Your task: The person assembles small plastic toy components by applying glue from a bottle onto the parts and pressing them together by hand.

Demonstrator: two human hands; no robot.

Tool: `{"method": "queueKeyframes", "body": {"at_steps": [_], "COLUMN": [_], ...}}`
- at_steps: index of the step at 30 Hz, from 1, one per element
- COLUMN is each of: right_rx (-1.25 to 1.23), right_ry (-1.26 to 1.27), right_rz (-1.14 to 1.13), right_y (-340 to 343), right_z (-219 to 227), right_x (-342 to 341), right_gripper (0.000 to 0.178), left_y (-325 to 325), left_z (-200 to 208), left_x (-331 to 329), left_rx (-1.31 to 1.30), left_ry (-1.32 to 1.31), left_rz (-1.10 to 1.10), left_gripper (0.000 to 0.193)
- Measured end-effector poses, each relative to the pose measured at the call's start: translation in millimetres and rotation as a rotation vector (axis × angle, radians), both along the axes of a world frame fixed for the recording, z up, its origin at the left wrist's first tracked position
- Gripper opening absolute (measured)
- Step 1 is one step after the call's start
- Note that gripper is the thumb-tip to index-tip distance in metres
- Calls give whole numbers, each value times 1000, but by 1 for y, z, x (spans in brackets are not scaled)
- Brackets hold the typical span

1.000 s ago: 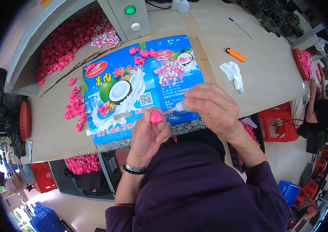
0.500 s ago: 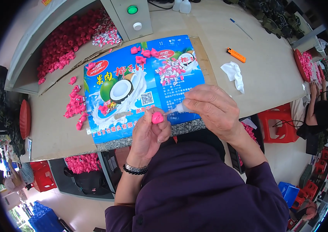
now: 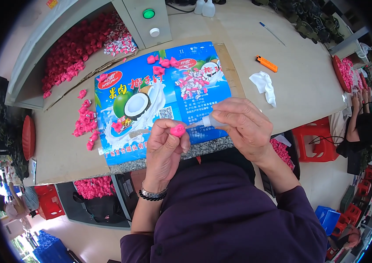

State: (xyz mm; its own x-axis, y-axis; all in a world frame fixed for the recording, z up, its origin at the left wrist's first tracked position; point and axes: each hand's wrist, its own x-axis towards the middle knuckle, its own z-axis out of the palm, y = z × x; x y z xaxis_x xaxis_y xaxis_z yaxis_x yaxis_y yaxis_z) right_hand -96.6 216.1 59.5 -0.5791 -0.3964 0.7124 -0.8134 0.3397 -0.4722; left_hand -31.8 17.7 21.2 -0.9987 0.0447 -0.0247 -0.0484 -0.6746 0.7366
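A small pink moulded piece (image 3: pixel 177 130) is pinched between the thumb and fingers of my left hand (image 3: pixel 163 147), just over the front edge of the bench. My right hand (image 3: pixel 245 127) grips a small white glue bottle (image 3: pixel 213 121), tilted so that its thin nozzle points left at the pink piece. Nozzle tip and piece appear to meet, though contact is hard to make out. Beneath both hands lies a flat blue printed cardboard sheet (image 3: pixel 151 125). On it rest a heap of small pink-and-white parts (image 3: pixel 192 83) and several loose pink pieces (image 3: pixel 158 70).
More pink pieces (image 3: pixel 84 118) lie left of the sheet. A grey housing (image 3: pixel 144 22) with a green button shelters a large pink pile (image 3: pixel 70 48). To the right are a crumpled white tissue (image 3: pixel 263 87), an orange lighter (image 3: pixel 267 64) and a pen (image 3: pixel 272 33). Another person (image 3: pixel 367 118) works far right.
The left hand has turned the pink piece a little. The right hand has shifted slightly, and the bottle now lies more level, its nozzle still by the piece.
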Motion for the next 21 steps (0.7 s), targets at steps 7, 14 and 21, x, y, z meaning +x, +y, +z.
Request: {"method": "queueKeyframes", "body": {"at_steps": [7, 14, 21], "right_rx": [2, -12, -11], "right_ry": [11, -17, -21], "right_rz": [-8, -15, -17], "right_y": [0, -1, -3], "right_z": [-5, -3, -4], "right_x": [0, 3, 3], "right_gripper": [30, 30, 30], "left_y": [1, 1, 1], "left_z": [-1, -4, -5], "left_x": [1, -2, -3], "left_rx": [-12, -77, -113], "left_ry": [46, 98, 125], "left_rz": [62, 114, 130], "left_gripper": [18, 16, 15]}}
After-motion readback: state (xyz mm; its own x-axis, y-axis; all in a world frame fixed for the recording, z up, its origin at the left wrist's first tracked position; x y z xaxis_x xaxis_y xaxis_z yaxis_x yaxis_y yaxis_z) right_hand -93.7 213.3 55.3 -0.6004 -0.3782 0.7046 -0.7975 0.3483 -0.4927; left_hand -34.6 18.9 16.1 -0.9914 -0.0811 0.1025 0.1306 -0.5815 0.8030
